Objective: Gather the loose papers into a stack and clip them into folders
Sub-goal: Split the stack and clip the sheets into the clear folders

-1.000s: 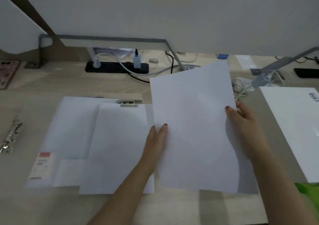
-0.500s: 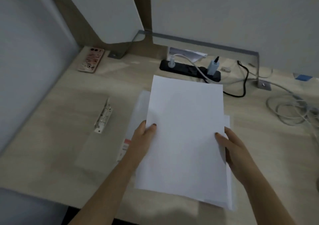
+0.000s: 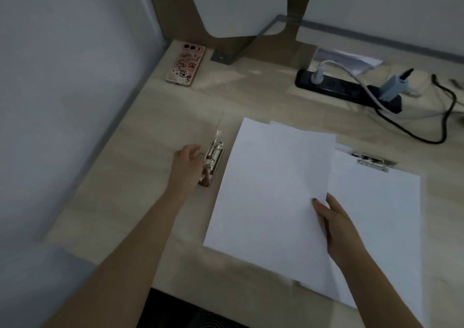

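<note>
Pressing flat on paper stack (image 3: 271, 189) on counter (image 3: 175, 116): right hand (image 3: 336, 227), fingers (image 3: 320, 207) straight. Left hand (image 3: 187, 163) curled at metal clip (image 3: 213, 159) just left of stack; grip unclear. 1 clipped folder (image 3: 376, 202) at right.

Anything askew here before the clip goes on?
Yes: the paper stack under the right hand is not squared. Sheet corners step out along its far edge, and it overlaps the clipped sheet on the right.

Office cubicle: pale wood desk (image 3: 155, 116) enclosed by grey partition panels (image 3: 62, 76); power strip (image 3: 346, 90) with plugged chargers (image 3: 393, 87) along the far edge; white papers (image 3: 271, 189) mid-desk.
</note>
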{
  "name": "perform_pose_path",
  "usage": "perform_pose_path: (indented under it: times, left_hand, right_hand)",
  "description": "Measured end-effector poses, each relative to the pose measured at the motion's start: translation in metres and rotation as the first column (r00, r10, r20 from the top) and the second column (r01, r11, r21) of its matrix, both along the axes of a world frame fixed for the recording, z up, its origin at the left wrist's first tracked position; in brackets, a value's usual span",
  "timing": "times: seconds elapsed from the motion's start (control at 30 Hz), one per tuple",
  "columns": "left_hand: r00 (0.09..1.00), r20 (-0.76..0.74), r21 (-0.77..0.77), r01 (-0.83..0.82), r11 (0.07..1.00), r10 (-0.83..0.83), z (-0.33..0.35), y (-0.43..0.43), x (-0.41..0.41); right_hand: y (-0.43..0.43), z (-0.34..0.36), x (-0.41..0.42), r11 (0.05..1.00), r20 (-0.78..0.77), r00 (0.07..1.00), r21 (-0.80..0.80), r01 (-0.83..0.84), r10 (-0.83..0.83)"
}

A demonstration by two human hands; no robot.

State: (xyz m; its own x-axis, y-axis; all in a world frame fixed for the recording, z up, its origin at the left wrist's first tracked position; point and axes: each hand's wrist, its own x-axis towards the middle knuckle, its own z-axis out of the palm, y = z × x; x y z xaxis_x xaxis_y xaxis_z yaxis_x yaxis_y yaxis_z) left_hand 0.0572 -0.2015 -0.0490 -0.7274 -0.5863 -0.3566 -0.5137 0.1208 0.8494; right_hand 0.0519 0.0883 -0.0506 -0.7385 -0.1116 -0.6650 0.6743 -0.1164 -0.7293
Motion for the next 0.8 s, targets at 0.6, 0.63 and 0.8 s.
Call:
perform_pose_path:
  times: [0.6, 0.63, 0.8]
  left_hand:
    - [0.955, 0.035, 0.389, 0.258, 0.884, -0.294, 0.009, -0.021, -0.020]
    - [0.956, 0.032, 0.407, 0.254, 0.877, -0.291, 0.010, -0.022, -0.019]
    - [0.966, 0.080, 0.474, 0.181, 0.862, -0.247, 0.006, -0.025, -0.015]
  right_hand:
    - [-0.045, -0.023, -0.011, 0.952, -0.059, 0.997, 0.306, -0.025, 0.045]
    - [-0.044, -0.024, -0.011, 0.953, -0.064, 0.996, 0.302, -0.033, 0.055]
    - [-0.041, -0.023, -0.005, 0.948, -0.042, 0.997, 0.314, -0.050, 0.067]
